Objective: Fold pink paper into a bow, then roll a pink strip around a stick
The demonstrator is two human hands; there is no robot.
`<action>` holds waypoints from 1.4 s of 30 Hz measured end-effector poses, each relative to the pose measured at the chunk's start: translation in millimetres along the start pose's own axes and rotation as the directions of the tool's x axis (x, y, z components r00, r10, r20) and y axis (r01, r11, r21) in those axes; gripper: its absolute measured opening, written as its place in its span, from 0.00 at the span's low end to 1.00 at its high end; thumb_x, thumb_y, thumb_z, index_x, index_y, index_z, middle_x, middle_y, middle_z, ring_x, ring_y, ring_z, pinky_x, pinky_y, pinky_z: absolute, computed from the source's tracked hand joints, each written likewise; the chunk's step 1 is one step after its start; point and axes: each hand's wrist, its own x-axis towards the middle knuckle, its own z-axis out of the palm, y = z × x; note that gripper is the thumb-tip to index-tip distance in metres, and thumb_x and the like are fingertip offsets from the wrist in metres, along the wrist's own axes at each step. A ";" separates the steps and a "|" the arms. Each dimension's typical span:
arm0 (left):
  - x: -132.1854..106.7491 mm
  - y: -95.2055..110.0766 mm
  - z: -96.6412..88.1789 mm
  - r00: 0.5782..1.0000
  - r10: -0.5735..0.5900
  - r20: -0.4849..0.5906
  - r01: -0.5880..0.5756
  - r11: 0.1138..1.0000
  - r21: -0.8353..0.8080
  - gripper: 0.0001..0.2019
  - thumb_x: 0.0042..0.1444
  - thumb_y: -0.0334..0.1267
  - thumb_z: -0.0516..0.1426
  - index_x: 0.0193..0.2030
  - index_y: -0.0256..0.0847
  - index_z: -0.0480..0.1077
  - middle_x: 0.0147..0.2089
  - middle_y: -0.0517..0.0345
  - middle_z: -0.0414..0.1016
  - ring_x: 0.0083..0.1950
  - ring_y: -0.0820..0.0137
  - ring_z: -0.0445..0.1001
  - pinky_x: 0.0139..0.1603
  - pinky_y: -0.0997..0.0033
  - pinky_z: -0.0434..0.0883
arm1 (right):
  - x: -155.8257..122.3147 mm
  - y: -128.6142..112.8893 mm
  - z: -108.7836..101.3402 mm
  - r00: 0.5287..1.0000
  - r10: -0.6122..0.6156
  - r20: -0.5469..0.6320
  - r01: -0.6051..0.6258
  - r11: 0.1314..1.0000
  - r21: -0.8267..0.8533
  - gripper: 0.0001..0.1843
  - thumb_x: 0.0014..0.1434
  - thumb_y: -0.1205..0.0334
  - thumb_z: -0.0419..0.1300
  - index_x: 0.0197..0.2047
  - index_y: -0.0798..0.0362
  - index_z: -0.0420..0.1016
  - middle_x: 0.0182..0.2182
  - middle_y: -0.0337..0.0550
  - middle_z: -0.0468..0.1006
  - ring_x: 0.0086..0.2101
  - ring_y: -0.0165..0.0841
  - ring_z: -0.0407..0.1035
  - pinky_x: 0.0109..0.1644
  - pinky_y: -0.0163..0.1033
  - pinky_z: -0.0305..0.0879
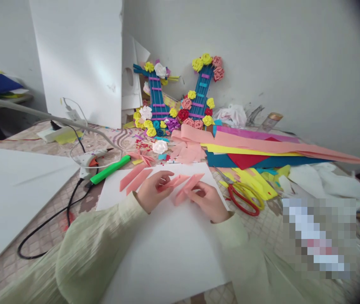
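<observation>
Over a white board [167, 249], my left hand [154, 190] pinches a folded strip of pink paper [178, 181] between thumb and fingers. Close beside it, my right hand [208, 200] grips another folded pink paper strip [190, 189], which slants up to the right. Two more pink folded strips [135, 177] lie side by side on the board, just left of my left hand. To the right of my right hand are scissors with red and yellow handles [244, 198].
A hot glue gun [87, 162], its black cable and a green utility knife [110, 169] lie on the left. Two blue guitar-shaped crafts [201, 90] with paper roses lean against the wall. Stacked coloured paper [262, 150] and yellow scraps [255, 183] lie at right.
</observation>
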 end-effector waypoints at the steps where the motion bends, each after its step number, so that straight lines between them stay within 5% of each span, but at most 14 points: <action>1: -0.9 0.9 0.5 1.000 0.011 0.001 -0.011 0.999 0.031 0.16 0.46 0.33 0.55 0.44 0.37 0.64 0.32 0.57 0.67 0.33 0.73 0.68 0.36 0.72 0.68 | 0.2 0.9 0.1 0.999 -0.014 -0.043 0.013 0.999 -0.033 0.19 0.44 0.51 0.59 0.36 0.55 0.69 0.32 0.42 0.72 0.25 0.28 0.64 0.29 0.34 0.59; 5: -4.1 2.2 1.9 1.000 0.002 0.016 -0.003 0.994 0.109 0.18 0.45 0.33 0.55 0.46 0.39 0.63 0.37 0.55 0.71 0.36 0.71 0.70 0.39 0.71 0.69 | 2.9 10.4 1.8 0.977 -0.110 -0.184 0.091 0.990 -0.107 0.35 0.38 0.51 0.63 0.50 0.50 0.60 0.45 0.47 0.66 0.35 0.34 0.65 0.31 0.35 0.62; 8: -6.1 3.1 2.9 1.000 0.013 0.027 -0.018 0.983 0.182 0.19 0.45 0.33 0.54 0.47 0.41 0.63 0.37 0.56 0.72 0.37 0.70 0.71 0.40 0.72 0.69 | 3.7 15.4 2.7 0.968 -0.156 -0.195 0.132 0.982 -0.132 0.37 0.40 0.52 0.63 0.53 0.49 0.56 0.46 0.49 0.65 0.38 0.36 0.65 0.32 0.37 0.64; 14: -8.0 7.6 2.4 0.991 0.099 0.089 -0.124 0.934 0.334 0.19 0.47 0.33 0.53 0.49 0.41 0.61 0.37 0.56 0.73 0.36 0.71 0.71 0.39 0.73 0.68 | -1.6 2.9 0.9 0.852 -0.517 -0.087 0.461 0.817 -0.347 0.25 0.47 0.58 0.60 0.50 0.46 0.63 0.48 0.46 0.62 0.49 0.38 0.56 0.50 0.44 0.58; 20: -8.4 12.0 1.5 0.972 0.174 0.158 -0.220 0.912 0.347 0.18 0.49 0.36 0.52 0.49 0.40 0.61 0.39 0.55 0.72 0.39 0.70 0.70 0.41 0.73 0.67 | -3.7 -0.9 2.6 0.784 -0.620 -0.005 0.560 0.711 -0.426 0.08 0.50 0.61 0.59 0.36 0.47 0.73 0.43 0.43 0.67 0.47 0.36 0.58 0.53 0.45 0.54; 29: -7.7 14.6 2.4 0.988 0.118 0.103 -0.133 0.981 0.144 0.10 0.49 0.41 0.55 0.37 0.38 0.67 0.37 0.55 0.73 0.38 0.70 0.70 0.41 0.73 0.67 | -1.4 -1.0 1.2 0.855 -0.509 -0.097 0.500 0.859 -0.108 0.04 0.50 0.63 0.58 0.31 0.50 0.73 0.38 0.44 0.72 0.43 0.35 0.64 0.50 0.44 0.58; 34: -6.1 16.6 2.6 0.994 0.076 0.077 -0.075 0.997 -0.009 0.09 0.48 0.41 0.56 0.32 0.37 0.69 0.33 0.54 0.74 0.36 0.69 0.71 0.39 0.72 0.68 | -2.1 -3.2 1.3 0.928 -0.364 -0.081 0.370 0.927 0.069 0.06 0.50 0.61 0.57 0.32 0.52 0.73 0.34 0.45 0.75 0.38 0.35 0.67 0.44 0.42 0.63; 42: -9.3 9.0 5.4 0.998 0.034 0.059 -0.033 0.999 -0.018 0.18 0.47 0.42 0.57 0.45 0.39 0.64 0.40 0.53 0.72 0.42 0.68 0.70 0.44 0.70 0.68 | -2.4 0.2 4.7 0.956 -0.260 -0.138 0.283 0.940 0.191 0.14 0.48 0.60 0.59 0.40 0.52 0.65 0.39 0.45 0.72 0.40 0.34 0.67 0.42 0.39 0.64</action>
